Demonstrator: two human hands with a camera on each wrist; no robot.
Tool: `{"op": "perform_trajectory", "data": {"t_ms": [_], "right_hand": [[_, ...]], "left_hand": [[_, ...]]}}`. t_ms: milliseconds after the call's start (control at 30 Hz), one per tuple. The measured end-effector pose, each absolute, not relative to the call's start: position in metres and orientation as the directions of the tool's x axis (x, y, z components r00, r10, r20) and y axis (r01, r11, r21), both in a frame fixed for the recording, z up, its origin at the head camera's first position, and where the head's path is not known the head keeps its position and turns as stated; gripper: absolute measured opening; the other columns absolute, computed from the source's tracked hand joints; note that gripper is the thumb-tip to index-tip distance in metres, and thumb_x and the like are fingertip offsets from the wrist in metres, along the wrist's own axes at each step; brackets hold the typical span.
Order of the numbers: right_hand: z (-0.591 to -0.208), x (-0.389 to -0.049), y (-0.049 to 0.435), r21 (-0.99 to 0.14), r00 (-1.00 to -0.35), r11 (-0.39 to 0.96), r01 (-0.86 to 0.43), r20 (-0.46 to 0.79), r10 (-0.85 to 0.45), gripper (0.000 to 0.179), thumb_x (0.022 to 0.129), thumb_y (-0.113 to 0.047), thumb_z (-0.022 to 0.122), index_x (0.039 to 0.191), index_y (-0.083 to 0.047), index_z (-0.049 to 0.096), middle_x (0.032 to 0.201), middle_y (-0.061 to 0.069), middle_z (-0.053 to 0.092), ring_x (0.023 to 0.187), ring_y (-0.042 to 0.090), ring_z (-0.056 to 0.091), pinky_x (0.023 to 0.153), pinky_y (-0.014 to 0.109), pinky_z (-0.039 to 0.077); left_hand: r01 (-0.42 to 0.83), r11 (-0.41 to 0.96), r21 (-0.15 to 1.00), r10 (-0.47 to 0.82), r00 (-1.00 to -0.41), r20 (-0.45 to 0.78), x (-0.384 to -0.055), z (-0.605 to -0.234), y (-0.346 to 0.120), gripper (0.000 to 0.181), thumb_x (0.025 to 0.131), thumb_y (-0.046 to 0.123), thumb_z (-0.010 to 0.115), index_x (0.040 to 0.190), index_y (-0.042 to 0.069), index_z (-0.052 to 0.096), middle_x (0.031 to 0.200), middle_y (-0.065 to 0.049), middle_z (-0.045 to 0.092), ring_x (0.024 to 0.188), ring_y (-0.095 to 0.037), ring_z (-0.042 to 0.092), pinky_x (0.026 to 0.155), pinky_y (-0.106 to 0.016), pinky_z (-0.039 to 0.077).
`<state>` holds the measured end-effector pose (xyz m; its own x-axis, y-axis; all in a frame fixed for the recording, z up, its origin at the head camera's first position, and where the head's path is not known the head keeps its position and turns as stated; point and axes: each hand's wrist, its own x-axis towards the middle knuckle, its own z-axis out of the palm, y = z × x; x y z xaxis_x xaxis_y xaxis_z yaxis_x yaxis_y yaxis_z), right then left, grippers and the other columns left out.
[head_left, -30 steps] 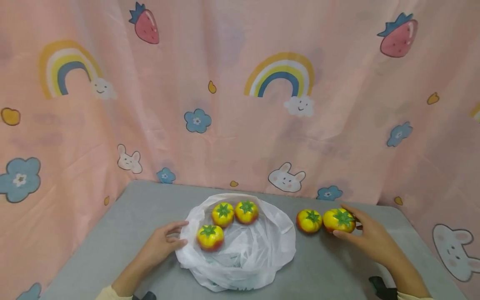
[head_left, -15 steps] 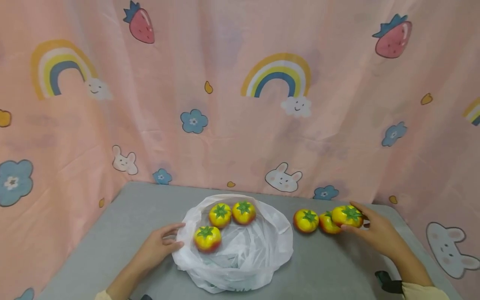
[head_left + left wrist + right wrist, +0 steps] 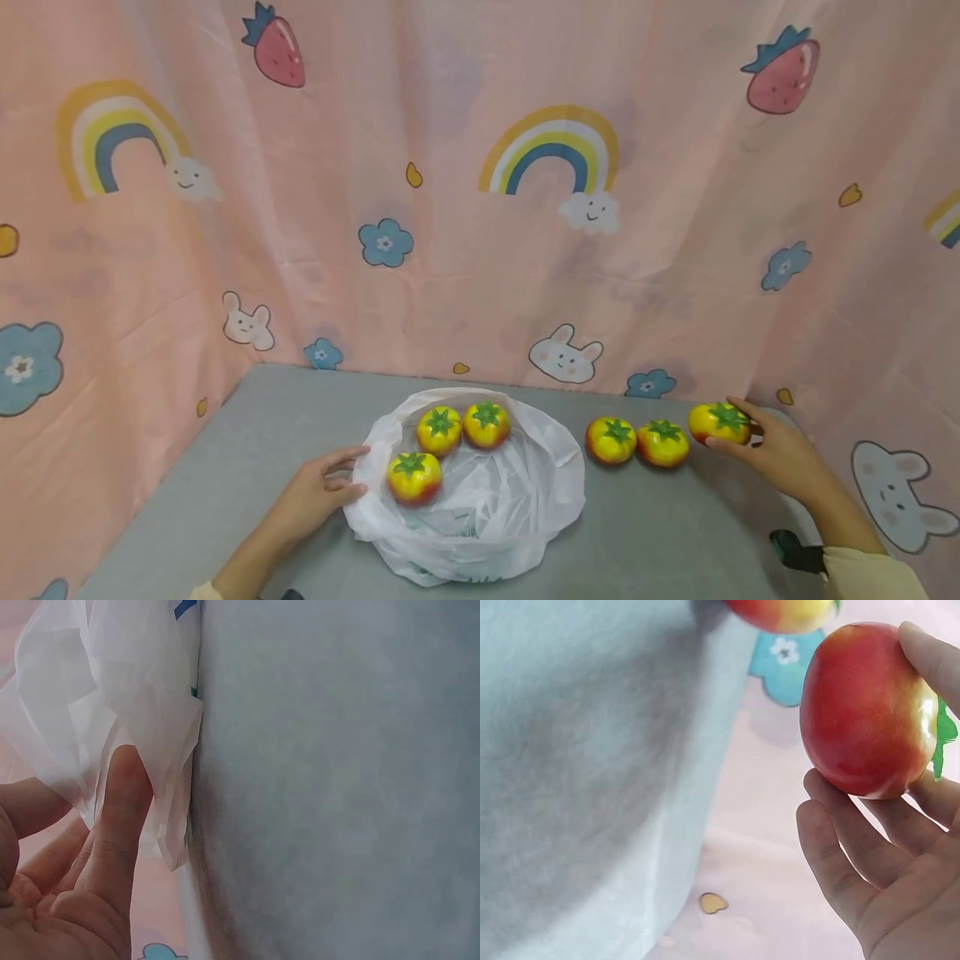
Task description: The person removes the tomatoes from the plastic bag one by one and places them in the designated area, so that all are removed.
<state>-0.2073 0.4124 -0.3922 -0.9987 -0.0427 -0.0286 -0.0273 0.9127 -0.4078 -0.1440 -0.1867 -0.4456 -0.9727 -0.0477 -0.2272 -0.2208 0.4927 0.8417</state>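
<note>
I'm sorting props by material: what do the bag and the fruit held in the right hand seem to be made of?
Bag: probably thin plastic film, white and semi-translucent with a faint sheen; its crisp creases suggest it.
Fruit: perhaps plastic or coated foam, smooth and glossy; a bright highlight and painted-looking colours suggest it, but the core is hidden.

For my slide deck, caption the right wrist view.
Right hand holding a glossy red-and-yellow fruit clear of the grey table, a second fruit at the picture's top edge.
</note>
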Motion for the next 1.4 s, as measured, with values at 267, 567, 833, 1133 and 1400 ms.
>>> {"op": "perform_trajectory", "data": {"t_ms": [267, 567, 833, 1133, 1400], "right_hand": [[-0.410, -0.211, 0.422, -0.400, -0.992, 0.916, 0.033, -0.127, -0.020, 0.101, 0.091, -0.064, 0.057, 0.151, 0.010, 0.024, 0.141, 0.045, 0.036, 0.115, 0.057, 0.049, 0.089, 0.067, 0.048], [-0.428, -0.216, 0.426, -0.400, -0.978, 0.912, 0.092, -0.210, 0.006, 0.105, 0.089, -0.068, 0.055, 0.150, 0.011, 0.023, 0.143, 0.046, 0.033, 0.119, 0.059, 0.046, 0.096, 0.070, 0.042], [-0.433, -0.216, 0.425, -0.428, -0.963, 0.889, 0.164, -0.263, 0.051, 0.112, 0.086, -0.074, 0.055, 0.153, 0.008, 0.017, 0.146, 0.046, 0.024, 0.124, 0.061, 0.040, 0.097, 0.070, 0.042], [-0.426, -0.204, 0.424, -0.416, -0.985, 0.905, 0.091, -0.174, 0.019, 0.106, 0.089, -0.066, 0.058, 0.153, 0.007, 0.018, 0.147, 0.046, 0.025, 0.125, 0.064, 0.034, 0.096, 0.077, 0.034], [-0.401, -0.186, 0.381, -0.454, -0.999, 0.891, -0.031, 0.031, -0.019, 0.094, 0.091, -0.056, 0.063, 0.155, 0.000, 0.025, 0.151, 0.040, 0.030, 0.131, 0.062, 0.030, 0.098, 0.079, 0.028]], "left_hand": [[-0.198, 0.458, 0.867, -0.035, -0.978, -0.205, -0.143, -0.447, -0.187, 0.059, 0.083, 0.014, 0.079, 0.139, 0.014, 0.058, 0.133, -0.020, 0.060, 0.092, -0.017, 0.069, 0.089, -0.040, 0.059], [-0.210, 0.467, 0.859, -0.041, -0.975, -0.217, -0.143, -0.446, -0.186, 0.060, 0.082, 0.012, 0.079, 0.139, 0.016, 0.059, 0.135, -0.020, 0.059, 0.092, -0.016, 0.068, 0.088, -0.040, 0.059], [-0.198, 0.493, 0.847, -0.038, -0.978, -0.206, -0.145, -0.447, -0.186, 0.060, 0.082, 0.013, 0.080, 0.138, 0.016, 0.059, 0.134, -0.020, 0.060, 0.097, -0.019, 0.070, 0.089, -0.041, 0.058], [-0.204, 0.500, 0.841, -0.026, -0.975, -0.220, -0.144, -0.447, -0.185, 0.060, 0.081, 0.013, 0.080, 0.138, 0.017, 0.060, 0.135, -0.019, 0.060, 0.096, -0.019, 0.069, 0.087, -0.041, 0.059], [-0.197, 0.491, 0.848, -0.034, -0.978, -0.208, -0.144, -0.446, -0.184, 0.061, 0.082, 0.012, 0.080, 0.139, 0.015, 0.059, 0.136, -0.020, 0.060, 0.092, -0.017, 0.068, 0.086, -0.039, 0.060]]}}
